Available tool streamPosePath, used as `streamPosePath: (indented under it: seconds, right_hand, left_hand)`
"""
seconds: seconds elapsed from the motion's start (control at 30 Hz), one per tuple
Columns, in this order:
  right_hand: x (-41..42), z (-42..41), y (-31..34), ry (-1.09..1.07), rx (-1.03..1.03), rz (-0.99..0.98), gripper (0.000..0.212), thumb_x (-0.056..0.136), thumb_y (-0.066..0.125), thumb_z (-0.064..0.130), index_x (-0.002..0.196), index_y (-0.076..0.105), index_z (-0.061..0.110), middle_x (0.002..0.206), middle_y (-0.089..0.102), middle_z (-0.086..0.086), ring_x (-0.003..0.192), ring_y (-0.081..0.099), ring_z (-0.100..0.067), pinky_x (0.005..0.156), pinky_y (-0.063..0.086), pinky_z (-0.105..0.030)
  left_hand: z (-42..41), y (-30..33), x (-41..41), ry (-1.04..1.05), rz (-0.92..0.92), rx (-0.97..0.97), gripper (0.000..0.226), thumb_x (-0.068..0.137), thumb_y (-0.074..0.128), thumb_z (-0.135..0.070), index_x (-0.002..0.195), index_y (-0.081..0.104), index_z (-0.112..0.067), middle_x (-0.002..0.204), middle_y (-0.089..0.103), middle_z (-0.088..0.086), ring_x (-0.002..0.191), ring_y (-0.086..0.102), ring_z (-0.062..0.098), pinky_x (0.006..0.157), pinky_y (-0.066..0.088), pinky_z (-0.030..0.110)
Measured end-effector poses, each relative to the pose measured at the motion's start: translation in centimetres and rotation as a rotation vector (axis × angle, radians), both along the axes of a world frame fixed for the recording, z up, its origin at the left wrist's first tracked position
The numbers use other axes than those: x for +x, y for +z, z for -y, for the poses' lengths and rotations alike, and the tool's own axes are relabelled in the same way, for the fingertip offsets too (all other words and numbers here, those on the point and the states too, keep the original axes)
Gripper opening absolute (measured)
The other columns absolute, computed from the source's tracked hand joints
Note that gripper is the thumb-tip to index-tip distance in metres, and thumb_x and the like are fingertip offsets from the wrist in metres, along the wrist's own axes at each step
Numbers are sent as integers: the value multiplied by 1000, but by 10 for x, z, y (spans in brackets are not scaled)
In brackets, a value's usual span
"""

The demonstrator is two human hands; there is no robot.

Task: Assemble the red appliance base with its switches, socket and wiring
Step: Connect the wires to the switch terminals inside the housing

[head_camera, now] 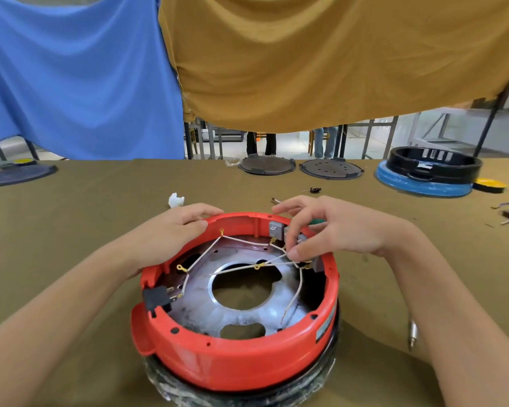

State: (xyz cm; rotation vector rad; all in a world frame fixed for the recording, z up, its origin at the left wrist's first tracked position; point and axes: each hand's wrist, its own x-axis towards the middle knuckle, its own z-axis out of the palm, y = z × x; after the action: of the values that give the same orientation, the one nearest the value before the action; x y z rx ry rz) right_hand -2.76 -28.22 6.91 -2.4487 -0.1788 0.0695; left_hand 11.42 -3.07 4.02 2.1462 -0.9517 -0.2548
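Note:
The red appliance base (241, 356) sits upside down on the olive cloth table, its metal plate (197, 306) showing inside. White wires (241, 240) with gold ring terminals run across the inside. Grey switches (276, 230) sit in the far right wall and a black socket (157, 298) in the left wall. My left hand (171, 233) rests on the far left rim, fingers laid over its edge. My right hand (326, 227) reaches in from the right and pinches the white wires beside the switches.
A screwdriver (412, 333) lies on the table at my right forearm. A white plastic part (176, 200) lies behind the base. At the back stand two dark round plates (267, 166), a black and blue base stack (429, 171) and small parts at the far right.

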Motion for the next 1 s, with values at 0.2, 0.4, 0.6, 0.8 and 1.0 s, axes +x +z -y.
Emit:
streamPosePath:
  seconds: [0.2,0.4,0.6,0.8,1.0]
  right_hand:
    - [-4,-3,4,-41,-118,7,6,79,79,34,75,77,37,139,40,29,134,35,2,113,32,-44]
    - [-4,-7,4,-47,-176,13,8,78,77,33,72,75,37,137,37,31,126,41,4,106,41,-36]
    - [-6,-7,4,-27,-164,12,8,77,77,30,70,74,33,136,37,30,123,45,3,98,47,-33]
    - [-5,-4,3,-24,-116,4,10,79,78,26,69,75,29,138,37,28,126,44,0,100,45,-36]
    - [-4,2,4,-2,13,16,10,82,75,42,80,77,32,136,51,23,123,45,13,96,38,-27]
  left_hand:
    - [1,-1,2,9,-10,0,35,105,44,-19,115,64,-46,112,69,-25,109,61,-3,106,42,30]
    - [1,-1,1,6,-31,2,35,104,45,-20,115,64,-48,109,70,-24,107,63,-3,107,42,32]
    - [0,0,0,-10,-47,-5,35,105,44,-19,116,65,-46,110,70,-23,106,64,-1,108,42,34]
    - [-1,0,1,-19,-64,-6,37,106,44,-21,113,64,-52,113,69,-24,108,64,0,109,41,37]
    - [-2,-2,2,-7,-73,-26,38,105,45,-22,111,65,-54,114,70,-23,106,65,-1,107,43,36]
